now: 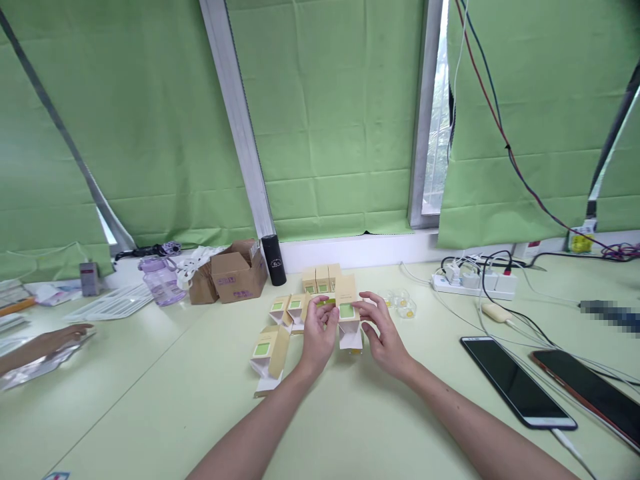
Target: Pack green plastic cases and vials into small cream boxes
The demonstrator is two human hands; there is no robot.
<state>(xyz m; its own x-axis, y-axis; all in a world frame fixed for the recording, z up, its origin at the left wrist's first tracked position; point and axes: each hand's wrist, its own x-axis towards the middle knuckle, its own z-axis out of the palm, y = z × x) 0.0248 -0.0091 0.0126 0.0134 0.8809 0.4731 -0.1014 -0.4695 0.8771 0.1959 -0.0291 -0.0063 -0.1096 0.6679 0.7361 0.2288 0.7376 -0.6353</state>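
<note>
Between my two hands is a small tan cardboard box (346,291) with a green square window, its white-lined flap hanging open at the near end. My left hand (320,333) grips its left side; a bit of something green shows by those fingertips, too small to name. On the right side of the box rest the curled fingers of my right hand (383,333). A similar open box (274,345) lies left of my left hand. Two more boxes (296,307) stand behind it, and further boxes (321,277) form a row at the back. Clear plastic cups (404,303) with yellow spots sit beyond my right hand.
A brown carton (239,272), a black bottle (273,260) and a purple jug (162,280) line the back left. At right are a power strip (475,285), cables and two phones, one nearer (517,380). Another person's hand (60,341) rests on silvery plastic at far left.
</note>
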